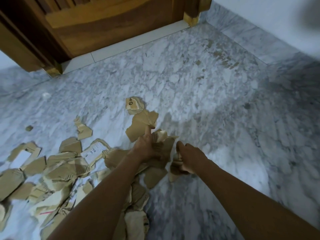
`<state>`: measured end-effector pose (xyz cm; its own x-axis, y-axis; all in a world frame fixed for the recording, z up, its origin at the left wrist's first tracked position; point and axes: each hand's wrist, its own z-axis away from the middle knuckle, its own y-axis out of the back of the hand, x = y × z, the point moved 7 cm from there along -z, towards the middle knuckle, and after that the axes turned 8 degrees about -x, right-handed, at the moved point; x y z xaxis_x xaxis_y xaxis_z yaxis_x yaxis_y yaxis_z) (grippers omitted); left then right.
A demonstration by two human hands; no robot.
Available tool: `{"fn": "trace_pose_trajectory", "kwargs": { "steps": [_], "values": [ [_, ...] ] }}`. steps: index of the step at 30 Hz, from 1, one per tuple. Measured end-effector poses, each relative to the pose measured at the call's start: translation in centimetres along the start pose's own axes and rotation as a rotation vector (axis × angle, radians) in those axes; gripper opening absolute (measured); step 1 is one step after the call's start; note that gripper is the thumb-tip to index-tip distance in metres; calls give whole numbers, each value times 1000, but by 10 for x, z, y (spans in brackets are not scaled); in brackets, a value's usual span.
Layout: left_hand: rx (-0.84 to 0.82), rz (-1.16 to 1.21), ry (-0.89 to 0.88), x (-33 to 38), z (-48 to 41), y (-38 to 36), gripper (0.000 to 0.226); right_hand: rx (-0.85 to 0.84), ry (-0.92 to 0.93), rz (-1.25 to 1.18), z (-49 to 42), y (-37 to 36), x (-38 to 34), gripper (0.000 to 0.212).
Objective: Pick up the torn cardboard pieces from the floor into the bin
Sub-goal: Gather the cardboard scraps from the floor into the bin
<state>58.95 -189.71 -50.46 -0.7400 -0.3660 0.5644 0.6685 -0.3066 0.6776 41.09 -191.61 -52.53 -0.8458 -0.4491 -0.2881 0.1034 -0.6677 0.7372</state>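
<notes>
Head view: marble floor (207, 84) carries torn cardboard pieces (60, 167) heaped near left, judged light, stiff, ragged; take them by flat edges. Left hand (147, 148) pinches a large piece (138, 123); right hand (189, 157) seems clenched on a smaller scrap (173, 174). No bin visible.

The arms (107, 184) hide some of the cardboard pieces (58, 168), and the left and bottom edges cut off more. A dark blur (310, 13) fills the top right corner

Matt brown torn cardboard pieces (57, 170) lie on glossy grey-white marble floor (199, 84) beside a varnished wooden door (112, 23).
</notes>
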Motion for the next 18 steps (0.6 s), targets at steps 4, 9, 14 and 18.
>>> {"fn": "trace_pose_trajectory", "kwargs": {
  "steps": [4,9,14,18],
  "values": [
    [35,172,49,-6,4,22,46,-108,-40,24,-4,-11,14,46],
    [143,455,100,-3,15,78,31,-255,-96,23,9,7,38,51],
    [72,397,126,-10,19,97,34,-235,-45,-158,24,40,30,61],
    [32,315,137,-24,24,96,36,-224,68,-225,26,47,-19,62]
  ]
}}
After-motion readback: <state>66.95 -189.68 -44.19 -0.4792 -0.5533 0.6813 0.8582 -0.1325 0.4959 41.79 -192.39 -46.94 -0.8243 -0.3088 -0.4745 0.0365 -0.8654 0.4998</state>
